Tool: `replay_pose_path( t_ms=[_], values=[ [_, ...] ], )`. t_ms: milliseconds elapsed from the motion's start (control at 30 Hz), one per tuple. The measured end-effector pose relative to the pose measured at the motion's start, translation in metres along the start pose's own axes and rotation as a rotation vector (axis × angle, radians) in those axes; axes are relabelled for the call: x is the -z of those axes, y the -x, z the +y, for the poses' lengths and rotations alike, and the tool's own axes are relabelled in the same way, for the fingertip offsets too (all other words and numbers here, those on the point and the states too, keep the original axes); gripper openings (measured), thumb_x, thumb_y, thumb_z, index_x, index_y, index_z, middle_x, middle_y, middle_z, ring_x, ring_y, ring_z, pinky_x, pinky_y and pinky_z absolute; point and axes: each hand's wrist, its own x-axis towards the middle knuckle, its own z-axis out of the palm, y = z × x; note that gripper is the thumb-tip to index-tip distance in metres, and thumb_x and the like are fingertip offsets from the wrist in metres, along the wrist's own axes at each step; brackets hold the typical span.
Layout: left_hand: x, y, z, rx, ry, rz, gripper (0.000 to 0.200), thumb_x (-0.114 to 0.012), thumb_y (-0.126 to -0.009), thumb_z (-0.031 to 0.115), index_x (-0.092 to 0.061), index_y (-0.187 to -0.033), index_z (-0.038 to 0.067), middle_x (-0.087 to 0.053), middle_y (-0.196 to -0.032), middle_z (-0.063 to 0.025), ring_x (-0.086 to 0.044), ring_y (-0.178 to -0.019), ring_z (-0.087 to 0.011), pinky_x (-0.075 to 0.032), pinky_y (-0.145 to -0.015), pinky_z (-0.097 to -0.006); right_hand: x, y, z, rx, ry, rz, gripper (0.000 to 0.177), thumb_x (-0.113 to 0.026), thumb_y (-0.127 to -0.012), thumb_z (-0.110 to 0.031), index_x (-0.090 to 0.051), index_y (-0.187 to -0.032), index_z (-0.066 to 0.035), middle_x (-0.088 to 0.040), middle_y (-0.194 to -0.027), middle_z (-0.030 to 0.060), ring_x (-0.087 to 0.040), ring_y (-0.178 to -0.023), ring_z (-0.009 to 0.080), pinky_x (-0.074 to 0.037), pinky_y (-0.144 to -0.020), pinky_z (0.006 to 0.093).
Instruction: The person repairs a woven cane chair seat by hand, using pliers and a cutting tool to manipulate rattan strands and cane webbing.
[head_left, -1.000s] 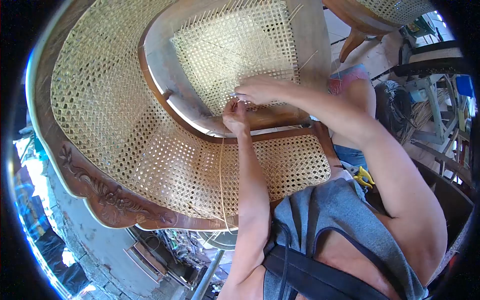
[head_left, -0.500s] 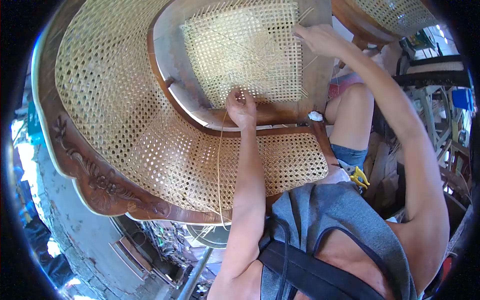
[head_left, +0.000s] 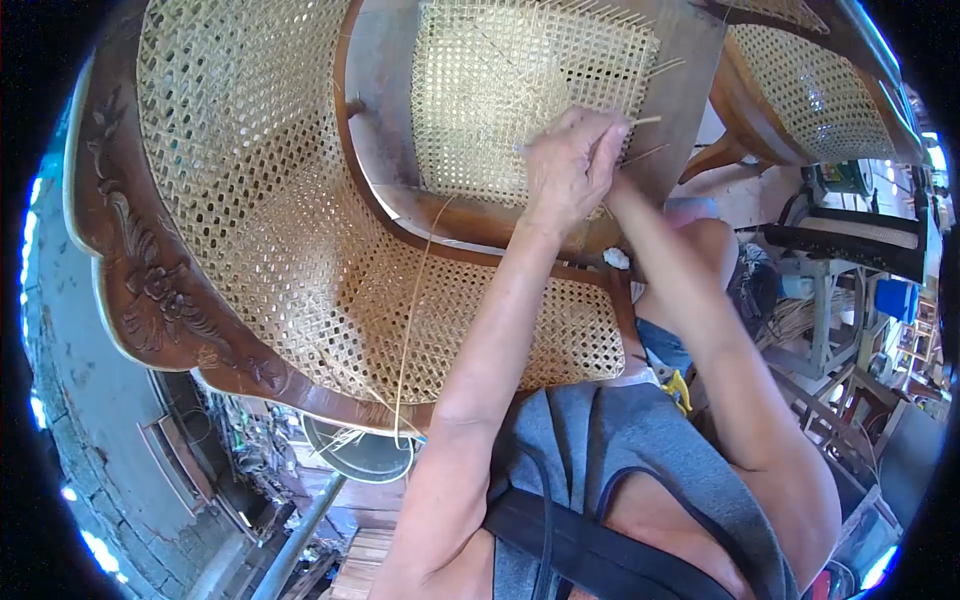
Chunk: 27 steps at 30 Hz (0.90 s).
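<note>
A sheet of woven cane (head_left: 480, 110) lies across a wooden seat frame (head_left: 680, 100), loose strand ends sticking out along its top and right edges. Over the lower right part of the weave, my left hand (head_left: 562, 180) is closed, its fingertips turned away from me. My right hand (head_left: 606, 165) crosses close against it, mostly hidden behind it and blurred. Whether either holds a strand cannot be seen. One strand end (head_left: 648, 121) juts out right of the hands. A long cane strand (head_left: 413, 310) hangs from the frame's lower edge towards a bucket.
A carved wooden backrest (head_left: 160, 290) with woven cane curves around the left and front. The bucket (head_left: 360, 455) with cane strips stands below. A white lump (head_left: 616, 258) rests on the frame corner. Yellow-handled pliers (head_left: 680, 390) are by my lap. Another caned chair (head_left: 810, 95) stands right.
My left hand has moved right and up from the weave's lower edge. My right hand has come down from the right edge to meet it. The view has shifted.
</note>
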Motion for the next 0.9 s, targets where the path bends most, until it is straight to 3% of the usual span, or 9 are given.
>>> replay_pose_path(
  t_ms=[67, 133, 167, 267, 333, 400, 633, 733, 900],
  values=[
    [0.003, 0.004, -0.013, 0.003, -0.116, -0.042, 0.019, -0.062, -0.093, 0.027, -0.071, -0.097, 0.01, -0.068, -0.091, -0.0085, -0.066, -0.073, -0.0218, -0.053, -0.068, -0.0326, -0.026, 0.0, -0.037, -0.059, -0.169, 0.062, 0.023, -0.057, -0.086, -0.018, -0.065, -0.098, 0.0, -0.068, -0.089, 0.02, -0.066, -0.081, 0.0313, -0.052, -0.072, 0.0407],
    [0.021, 0.014, -0.045, 0.161, -0.268, -0.085, 0.018, -0.063, -0.092, 0.027, -0.072, -0.101, 0.014, -0.068, -0.097, -0.0089, -0.068, -0.078, -0.0259, -0.054, -0.068, -0.0348, -0.039, 0.005, -0.058, -0.132, -0.342, 0.138, 0.022, -0.055, -0.087, -0.018, -0.065, -0.096, 0.0, -0.068, -0.09, 0.0219, -0.066, -0.084, 0.0342, -0.051, -0.076, 0.0419],
    [0.032, 0.016, -0.064, 0.248, -0.31, -0.073, 0.021, -0.062, -0.092, 0.029, -0.071, -0.102, 0.015, -0.068, -0.097, -0.0101, -0.068, -0.079, -0.0274, -0.054, -0.068, -0.0368, -0.014, 0.0, -0.072, -0.397, -0.19, -0.036, 0.024, -0.053, -0.088, -0.019, -0.064, -0.095, 0.001, -0.066, -0.091, 0.0247, -0.065, -0.086, 0.0382, -0.051, -0.078, 0.044],
    [0.052, 0.037, -0.118, 0.361, -0.438, -0.068, 0.023, -0.062, -0.091, 0.033, -0.072, -0.1, 0.014, -0.068, -0.096, -0.0111, -0.068, -0.078, -0.0293, -0.054, -0.068, -0.0394, 0.006, 0.005, -0.057, -0.528, -0.132, -0.214, 0.025, -0.052, -0.088, -0.018, -0.065, -0.097, 0.001, -0.066, -0.094, 0.0251, -0.065, -0.087, 0.0395, -0.051, -0.079, 0.0467],
    [0.049, 0.042, -0.126, 0.368, -0.532, -0.07, 0.024, -0.063, -0.09, 0.034, -0.072, -0.098, 0.014, -0.068, -0.095, -0.0109, -0.068, -0.077, -0.0296, -0.054, -0.068, -0.04, 0.007, -0.004, -0.063, -0.468, -0.051, -0.148, 0.027, -0.051, -0.087, -0.016, -0.066, -0.095, 0.005, -0.066, -0.094, 0.0275, -0.066, -0.086, 0.0399, -0.051, -0.078, 0.0489],
    [0.048, 0.049, -0.129, 0.459, -0.534, -0.066, 0.026, -0.069, -0.086, 0.036, -0.074, -0.092, 0.012, -0.071, -0.089, -0.0105, -0.069, -0.078, -0.0266, -0.054, -0.07, -0.0382, 0.007, -0.018, -0.071, -0.453, 0.211, -0.263, 0.025, -0.051, -0.085, -0.011, -0.067, -0.09, 0.007, -0.066, -0.094, 0.0288, -0.067, -0.086, 0.0401, -0.053, -0.078, 0.0481],
    [0.048, 0.049, -0.124, 0.464, -0.437, -0.025, 0.025, -0.07, -0.084, 0.036, -0.074, -0.09, 0.013, -0.07, -0.088, -0.0099, -0.069, -0.078, -0.027, -0.053, -0.07, -0.0378, 0.004, -0.045, -0.1, -0.482, 0.311, -0.274, 0.02, -0.057, -0.08, -0.005, -0.068, -0.09, 0.006, -0.067, -0.096, 0.0273, -0.067, -0.091, 0.0394, -0.055, -0.078, 0.0457],
    [0.046, 0.05, -0.125, 0.431, -0.504, -0.047, 0.023, -0.069, -0.085, 0.034, -0.073, -0.09, 0.012, -0.07, -0.089, -0.0093, -0.068, -0.078, -0.0269, -0.053, -0.068, -0.0371, -0.002, -0.046, -0.099, -0.391, 0.375, -0.267, 0.02, -0.058, -0.079, -0.006, -0.069, -0.092, 0.005, -0.067, -0.096, 0.0264, -0.068, -0.091, 0.0381, -0.055, -0.078, 0.0457],
    [0.041, 0.05, -0.142, 0.407, -0.503, -0.038, 0.023, -0.068, -0.086, 0.033, -0.072, -0.091, 0.012, -0.069, -0.09, -0.0098, -0.067, -0.079, -0.0267, -0.053, -0.069, -0.0376, 0.007, -0.044, -0.105, -0.465, 0.38, -0.35, 0.023, -0.058, -0.081, -0.007, -0.069, -0.097, 0.004, -0.068, -0.099, 0.0249, -0.067, -0.096, 0.0365, -0.055, -0.079, 0.0445]
  ],
)
